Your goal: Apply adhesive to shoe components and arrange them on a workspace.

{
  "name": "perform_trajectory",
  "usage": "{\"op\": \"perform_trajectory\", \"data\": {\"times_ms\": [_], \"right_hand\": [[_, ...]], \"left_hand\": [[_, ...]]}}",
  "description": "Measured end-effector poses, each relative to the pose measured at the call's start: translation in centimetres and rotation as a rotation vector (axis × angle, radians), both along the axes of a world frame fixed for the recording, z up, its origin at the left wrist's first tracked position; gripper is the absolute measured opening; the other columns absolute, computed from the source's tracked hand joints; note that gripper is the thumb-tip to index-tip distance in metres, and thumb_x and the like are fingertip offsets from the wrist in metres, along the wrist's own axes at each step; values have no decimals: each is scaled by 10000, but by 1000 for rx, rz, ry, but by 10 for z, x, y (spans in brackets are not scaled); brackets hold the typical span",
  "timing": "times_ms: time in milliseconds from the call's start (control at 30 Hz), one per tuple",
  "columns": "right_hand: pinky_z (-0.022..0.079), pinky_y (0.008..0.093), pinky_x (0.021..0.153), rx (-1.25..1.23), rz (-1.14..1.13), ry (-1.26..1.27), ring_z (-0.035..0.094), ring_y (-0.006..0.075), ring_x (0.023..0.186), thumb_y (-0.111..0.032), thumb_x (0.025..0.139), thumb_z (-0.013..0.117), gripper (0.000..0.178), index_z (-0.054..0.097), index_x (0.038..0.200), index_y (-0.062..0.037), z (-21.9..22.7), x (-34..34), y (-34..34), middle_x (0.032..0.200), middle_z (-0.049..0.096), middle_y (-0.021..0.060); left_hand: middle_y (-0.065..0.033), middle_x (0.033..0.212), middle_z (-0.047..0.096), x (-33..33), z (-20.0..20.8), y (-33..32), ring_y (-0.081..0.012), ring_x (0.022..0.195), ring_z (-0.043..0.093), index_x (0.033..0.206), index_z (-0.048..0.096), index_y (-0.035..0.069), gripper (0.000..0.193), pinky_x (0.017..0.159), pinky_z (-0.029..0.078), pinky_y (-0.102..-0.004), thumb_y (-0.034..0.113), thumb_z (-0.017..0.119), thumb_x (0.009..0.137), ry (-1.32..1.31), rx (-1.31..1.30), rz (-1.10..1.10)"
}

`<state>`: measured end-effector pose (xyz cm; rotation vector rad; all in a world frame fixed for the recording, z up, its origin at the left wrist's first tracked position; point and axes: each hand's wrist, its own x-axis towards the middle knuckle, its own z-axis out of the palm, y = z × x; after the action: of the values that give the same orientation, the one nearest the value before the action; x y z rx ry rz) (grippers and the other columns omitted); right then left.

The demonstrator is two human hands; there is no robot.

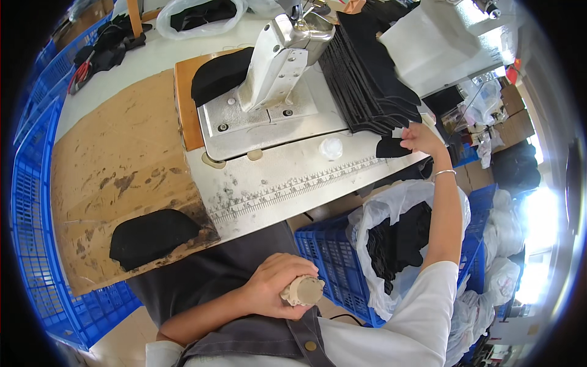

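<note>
My left hand (273,282) is wrapped round a stubby beige object with a flat round end (310,292), close to my apron; I cannot make out its kind. Out at the right end of the table, my right hand (426,139) has its fingers drawn together at a small white piece (397,133), perhaps a tag or paper. Under those fingers lies a small black fabric piece (391,147). Just beyond is a tall stack of black fabric panels (367,67). Left of the stack stands a sewing machine (278,64), with a black panel (221,76) beside it.
A black curved panel (153,237) lies on stained cardboard (116,165) at the left. A small translucent round cup (331,148) sits by the printed ruler (293,188). Below the table, a blue crate (333,260) holds bagged black pieces. Another blue crate (36,214) borders the left.
</note>
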<state>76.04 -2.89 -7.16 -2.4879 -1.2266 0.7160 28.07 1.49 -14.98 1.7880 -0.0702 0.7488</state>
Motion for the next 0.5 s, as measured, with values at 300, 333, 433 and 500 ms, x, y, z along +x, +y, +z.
{"op": "perform_trajectory", "data": {"times_ms": [300, 333, 433, 500], "right_hand": [[473, 232, 532, 82, -30, 27, 556, 98, 597, -30, 765, 667, 59, 633, 803, 2, -9, 0, -9, 739, 623, 37], [476, 230, 547, 126, -15, 11, 555, 107, 589, -17, 779, 641, 58, 643, 827, 16, -11, -2, -12, 736, 629, 45], [487, 237, 562, 232, -87, 54, 560, 121, 583, 2, 787, 615, 70, 646, 844, 28, -14, -5, -16, 735, 632, 52], [493, 240, 569, 223, -86, 45, 576, 129, 594, 1, 801, 599, 84, 643, 865, 31, -13, -3, -19, 744, 637, 63]], "left_hand": [[-95, 1001, 631, -2, 1, -1, -247, 849, 629, 999, 579, 59, 474, 719, 455, -329, 146, 766, 572, 8, 4, 4], [-95, 1001, 631, -3, 1, 0, -247, 849, 629, 999, 579, 59, 474, 719, 455, -329, 146, 766, 572, 7, 4, 7], [-93, 1008, 629, -4, 1, 0, -247, 854, 627, 1006, 579, 60, 477, 727, 452, -331, 149, 767, 576, 10, 4, -5], [-92, 1014, 628, -3, 0, 0, -248, 856, 624, 1011, 579, 60, 480, 731, 449, -333, 151, 768, 580, 6, 2, -18]]}}
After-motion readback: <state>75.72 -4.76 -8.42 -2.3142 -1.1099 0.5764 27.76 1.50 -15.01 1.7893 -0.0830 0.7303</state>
